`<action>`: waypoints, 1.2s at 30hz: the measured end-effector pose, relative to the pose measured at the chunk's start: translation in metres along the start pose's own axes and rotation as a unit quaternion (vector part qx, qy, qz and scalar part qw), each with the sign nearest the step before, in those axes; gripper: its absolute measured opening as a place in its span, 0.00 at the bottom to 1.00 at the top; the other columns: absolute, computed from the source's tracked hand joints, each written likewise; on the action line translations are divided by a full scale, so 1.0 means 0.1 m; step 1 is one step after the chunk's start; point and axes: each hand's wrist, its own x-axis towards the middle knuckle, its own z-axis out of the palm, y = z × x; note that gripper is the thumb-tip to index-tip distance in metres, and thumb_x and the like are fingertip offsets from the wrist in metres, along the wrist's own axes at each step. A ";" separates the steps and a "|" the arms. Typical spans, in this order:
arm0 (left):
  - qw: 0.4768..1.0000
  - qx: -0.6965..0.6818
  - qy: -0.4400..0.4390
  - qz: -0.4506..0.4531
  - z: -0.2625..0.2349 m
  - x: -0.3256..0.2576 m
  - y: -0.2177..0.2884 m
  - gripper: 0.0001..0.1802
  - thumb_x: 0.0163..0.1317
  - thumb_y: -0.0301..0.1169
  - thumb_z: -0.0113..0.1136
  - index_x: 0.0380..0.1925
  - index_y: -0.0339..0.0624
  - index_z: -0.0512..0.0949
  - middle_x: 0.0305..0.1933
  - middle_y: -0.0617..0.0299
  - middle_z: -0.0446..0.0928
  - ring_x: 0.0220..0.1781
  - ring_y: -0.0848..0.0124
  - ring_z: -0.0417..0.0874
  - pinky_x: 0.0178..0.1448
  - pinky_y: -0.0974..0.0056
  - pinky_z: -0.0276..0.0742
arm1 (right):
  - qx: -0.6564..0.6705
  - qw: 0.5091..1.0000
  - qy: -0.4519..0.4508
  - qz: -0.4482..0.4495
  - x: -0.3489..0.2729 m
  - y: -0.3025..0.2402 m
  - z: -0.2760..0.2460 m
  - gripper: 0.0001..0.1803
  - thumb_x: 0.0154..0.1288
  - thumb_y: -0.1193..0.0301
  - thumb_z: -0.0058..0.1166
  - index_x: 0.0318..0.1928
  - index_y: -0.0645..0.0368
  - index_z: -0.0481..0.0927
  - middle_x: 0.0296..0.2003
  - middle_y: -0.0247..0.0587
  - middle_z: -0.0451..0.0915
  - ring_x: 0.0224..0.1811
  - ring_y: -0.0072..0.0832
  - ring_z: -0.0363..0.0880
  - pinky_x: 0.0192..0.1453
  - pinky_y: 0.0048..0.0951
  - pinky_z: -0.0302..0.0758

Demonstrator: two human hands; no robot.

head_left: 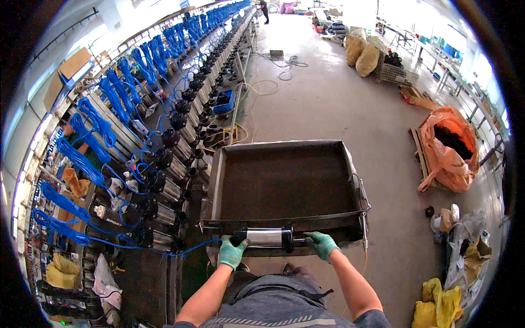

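Observation:
A cylindrical pump motor (265,238), with a bright silver body and black ends, lies level across the near edge of a wide metal tank (216,183). My left hand (232,253), in a green glove, is closed around its left black end. A thin metal shaft (299,240) sticks out of the right end. Green-gloved too, my right hand (322,245) has its fingers closed at the tip of that shaft. From the motor's left end a blue cable (191,250) runs left toward the rack. Dark brown liquid seems to fill the tank.
Silver motors (164,186) stand in a long row at left, with coiled blue cables (82,158) hanging above. A hose fitting (365,232) hangs at the tank's right corner. An orange sack (448,147) of dark parts and yellow bags (437,306) lie right. A distant person (264,11) stands at the top.

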 end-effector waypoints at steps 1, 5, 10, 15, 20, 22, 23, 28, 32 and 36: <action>1.000 -0.002 -0.006 0.001 0.01 0.01 0.02 0.36 0.55 0.47 0.78 0.52 0.35 0.71 0.47 0.43 0.84 0.50 0.50 0.86 0.57 0.52 0.79 | 0.077 0.994 0.020 0.069 0.08 0.05 0.10 0.21 0.77 0.58 0.54 0.61 0.56 0.80 0.49 0.42 0.84 0.49 0.41 0.82 0.54 0.37 0.78; 0.999 -0.028 0.014 0.019 0.13 0.11 -0.44 0.36 0.55 0.46 0.79 0.52 0.35 0.71 0.47 0.44 0.84 0.49 0.50 0.86 0.55 0.53 0.80 | 0.355 0.896 0.022 0.265 0.26 -0.09 0.31 0.20 0.79 0.56 0.50 0.55 0.58 0.82 0.28 0.31 0.79 0.25 0.23 0.73 0.28 0.29 0.72; 0.999 -0.032 -0.006 -0.001 0.13 0.08 -0.28 0.36 0.55 0.46 0.79 0.54 0.35 0.71 0.48 0.44 0.84 0.50 0.49 0.86 0.58 0.53 0.80 | 0.076 0.996 0.045 -0.006 0.01 -0.05 0.04 0.19 0.77 0.59 0.56 0.59 0.56 0.79 0.28 0.32 0.79 0.29 0.26 0.78 0.34 0.29 0.76; 0.999 -0.044 -0.006 0.027 0.10 0.07 -0.25 0.36 0.56 0.44 0.78 0.55 0.34 0.72 0.51 0.44 0.83 0.52 0.49 0.85 0.59 0.52 0.79 | 0.266 0.944 -0.021 0.193 0.05 0.03 0.09 0.19 0.76 0.59 0.57 0.57 0.58 0.84 0.39 0.33 0.85 0.36 0.27 0.81 0.44 0.30 0.79; 1.000 -0.010 -0.003 0.009 0.12 0.10 -0.23 0.35 0.56 0.43 0.78 0.55 0.35 0.72 0.50 0.46 0.84 0.51 0.50 0.85 0.59 0.53 0.79 | 0.282 0.935 0.009 0.216 0.11 -0.08 0.12 0.21 0.76 0.60 0.55 0.63 0.56 0.79 0.47 0.38 0.85 0.43 0.31 0.82 0.48 0.33 0.80; 1.000 -0.009 -0.003 0.008 0.04 0.03 -0.09 0.35 0.55 0.43 0.79 0.54 0.35 0.72 0.49 0.46 0.84 0.51 0.51 0.86 0.58 0.53 0.80 | 0.026 0.998 0.045 -0.043 -0.01 -0.08 0.01 0.21 0.74 0.64 0.56 0.63 0.55 0.78 0.54 0.43 0.82 0.51 0.38 0.82 0.56 0.37 0.80; 1.000 -0.008 -0.004 0.006 0.01 -0.01 -0.05 0.35 0.55 0.44 0.79 0.54 0.35 0.72 0.49 0.46 0.84 0.51 0.51 0.86 0.58 0.53 0.80 | -0.106 0.978 0.060 -0.171 -0.08 -0.11 -0.06 0.21 0.72 0.65 0.57 0.64 0.54 0.78 0.58 0.45 0.81 0.56 0.42 0.82 0.59 0.39 0.80; 1.000 -0.011 0.009 0.012 0.03 0.03 -0.17 0.35 0.55 0.45 0.79 0.53 0.34 0.72 0.49 0.45 0.84 0.50 0.50 0.86 0.56 0.53 0.80 | -0.024 0.995 0.018 -0.099 -0.04 -0.07 -0.08 0.18 0.74 0.67 0.57 0.61 0.55 0.80 0.54 0.40 0.82 0.52 0.38 0.81 0.57 0.38 0.80; 0.999 -0.027 0.006 0.028 0.15 0.13 -0.39 0.36 0.55 0.45 0.79 0.53 0.34 0.71 0.48 0.44 0.83 0.50 0.50 0.85 0.57 0.53 0.79 | 0.286 0.937 0.003 0.199 0.12 -0.04 0.17 0.19 0.78 0.58 0.53 0.52 0.61 0.84 0.39 0.33 0.83 0.37 0.24 0.76 0.42 0.33 0.76; 0.999 -0.039 -0.008 0.019 0.20 0.13 -0.29 0.37 0.55 0.45 0.79 0.53 0.34 0.71 0.49 0.44 0.83 0.51 0.49 0.85 0.58 0.52 0.79 | 0.351 0.896 0.017 0.272 0.21 0.12 0.29 0.23 0.77 0.53 0.52 0.50 0.62 0.84 0.33 0.36 0.83 0.33 0.27 0.77 0.39 0.35 0.74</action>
